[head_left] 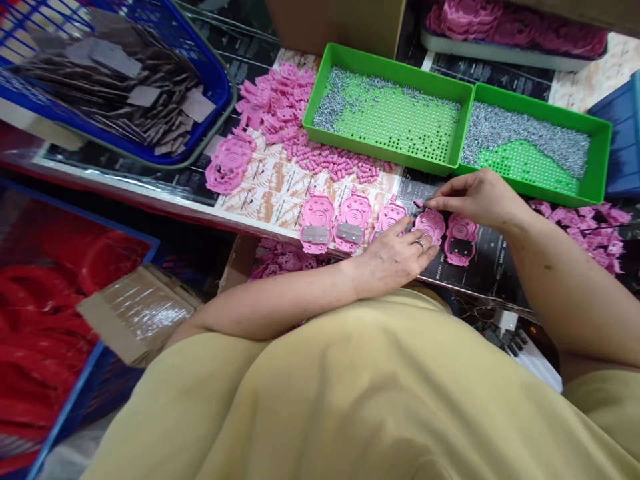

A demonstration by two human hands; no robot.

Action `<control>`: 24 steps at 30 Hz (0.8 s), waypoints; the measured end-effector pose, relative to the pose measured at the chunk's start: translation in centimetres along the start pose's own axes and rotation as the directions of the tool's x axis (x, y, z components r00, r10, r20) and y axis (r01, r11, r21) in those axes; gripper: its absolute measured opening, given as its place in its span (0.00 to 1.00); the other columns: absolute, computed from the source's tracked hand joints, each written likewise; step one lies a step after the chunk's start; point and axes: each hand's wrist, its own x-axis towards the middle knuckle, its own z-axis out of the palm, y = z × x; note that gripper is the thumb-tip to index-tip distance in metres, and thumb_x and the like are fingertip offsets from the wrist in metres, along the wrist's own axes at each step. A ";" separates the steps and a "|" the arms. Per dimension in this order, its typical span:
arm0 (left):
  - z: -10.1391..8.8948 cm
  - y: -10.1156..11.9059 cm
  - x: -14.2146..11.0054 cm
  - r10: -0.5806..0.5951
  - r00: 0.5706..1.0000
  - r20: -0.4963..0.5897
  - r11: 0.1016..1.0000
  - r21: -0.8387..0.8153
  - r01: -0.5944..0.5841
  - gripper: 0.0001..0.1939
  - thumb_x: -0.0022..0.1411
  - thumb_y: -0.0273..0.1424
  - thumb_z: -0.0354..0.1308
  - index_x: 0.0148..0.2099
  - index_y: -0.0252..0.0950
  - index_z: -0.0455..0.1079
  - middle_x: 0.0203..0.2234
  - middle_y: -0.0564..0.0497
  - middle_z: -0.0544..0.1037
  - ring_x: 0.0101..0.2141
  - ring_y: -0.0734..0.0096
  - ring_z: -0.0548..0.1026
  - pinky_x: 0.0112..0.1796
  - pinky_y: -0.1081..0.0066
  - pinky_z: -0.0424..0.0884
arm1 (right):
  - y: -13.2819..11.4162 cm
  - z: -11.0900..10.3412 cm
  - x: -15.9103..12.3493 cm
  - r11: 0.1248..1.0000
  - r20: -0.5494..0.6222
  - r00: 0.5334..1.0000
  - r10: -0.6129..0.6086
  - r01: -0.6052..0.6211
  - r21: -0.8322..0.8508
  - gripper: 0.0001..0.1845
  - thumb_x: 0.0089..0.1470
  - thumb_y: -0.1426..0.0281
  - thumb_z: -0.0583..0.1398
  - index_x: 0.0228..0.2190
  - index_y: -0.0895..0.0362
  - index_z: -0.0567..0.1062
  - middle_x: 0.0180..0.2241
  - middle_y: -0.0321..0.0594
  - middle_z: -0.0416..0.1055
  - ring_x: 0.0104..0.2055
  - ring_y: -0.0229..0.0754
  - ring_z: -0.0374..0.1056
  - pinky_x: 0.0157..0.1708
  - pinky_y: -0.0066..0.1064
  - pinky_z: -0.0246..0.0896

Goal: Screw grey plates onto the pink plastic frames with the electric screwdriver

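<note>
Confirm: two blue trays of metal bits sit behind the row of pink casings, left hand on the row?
One slip: the head view shows the trays are green, not blue. The rest holds: metal bits in both, pink casings in a row before them, left hand on the row.

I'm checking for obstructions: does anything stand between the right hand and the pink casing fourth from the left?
Nothing visible does: the right hand is at the upper edge of the casing. The left hand partly covers its lower end, not the upper edge.
</note>
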 end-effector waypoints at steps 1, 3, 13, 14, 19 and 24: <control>0.1 0.0 0.0 0.001 1.000 -0.010 1.000 0.000 -0.001 0.16 0.73 0.23 0.45 0.54 0.31 0.71 0.47 0.43 0.80 0.50 0.63 0.77 0.54 0.56 0.67 | 0.1 0.3 0.1 1.000 -0.019 1.000 -0.006 0.006 -0.008 0.13 0.47 0.56 0.68 0.28 0.54 0.82 0.27 0.37 0.78 0.29 0.38 0.70 0.32 0.31 0.62; 0.2 0.0 0.0 0.003 1.000 -0.021 1.000 -0.002 -0.003 0.16 0.73 0.23 0.44 0.55 0.30 0.71 0.47 0.43 0.80 0.49 0.63 0.77 0.54 0.56 0.67 | 0.1 1.0 0.2 0.999 -0.053 0.998 -0.019 0.018 -0.037 0.14 0.46 0.55 0.68 0.28 0.53 0.83 0.29 0.38 0.78 0.30 0.39 0.70 0.32 0.32 0.61; -0.1 -0.1 0.0 0.002 1.000 0.021 1.000 -0.030 -0.001 0.16 0.73 0.24 0.45 0.55 0.29 0.70 0.47 0.43 0.80 0.49 0.63 0.76 0.55 0.56 0.67 | -0.3 1.7 -0.4 0.966 -0.145 0.989 -0.030 -0.008 -0.259 0.16 0.48 0.56 0.67 0.36 0.53 0.78 0.34 0.40 0.76 0.33 0.41 0.68 0.28 0.31 0.53; -0.1 -0.1 0.0 0.001 1.000 0.021 0.999 -0.034 -0.001 0.15 0.73 0.25 0.46 0.55 0.30 0.70 0.47 0.43 0.80 0.49 0.63 0.76 0.54 0.56 0.67 | -0.6 1.5 -0.4 0.960 -0.134 0.990 -0.035 -0.004 -0.281 0.17 0.48 0.57 0.67 0.37 0.54 0.78 0.34 0.41 0.76 0.33 0.41 0.67 0.28 0.31 0.54; 0.2 -0.2 0.1 -0.001 1.000 -0.012 0.999 -0.035 0.000 0.15 0.73 0.26 0.48 0.55 0.30 0.71 0.47 0.43 0.80 0.49 0.63 0.77 0.55 0.56 0.67 | -2.4 0.8 -0.1 0.912 -0.062 0.989 -0.135 0.100 -0.397 0.12 0.53 0.58 0.64 0.36 0.52 0.80 0.37 0.42 0.77 0.42 0.47 0.68 0.33 0.34 0.55; 0.5 -0.2 0.1 0.002 0.999 -0.049 1.000 -0.017 -0.002 0.15 0.72 0.26 0.50 0.55 0.29 0.72 0.45 0.44 0.81 0.47 0.63 0.78 0.54 0.55 0.67 | -4.2 1.0 0.4 0.899 0.012 0.990 -0.142 0.135 -0.416 0.07 0.54 0.65 0.62 0.32 0.54 0.80 0.41 0.45 0.77 0.49 0.54 0.68 0.35 0.37 0.58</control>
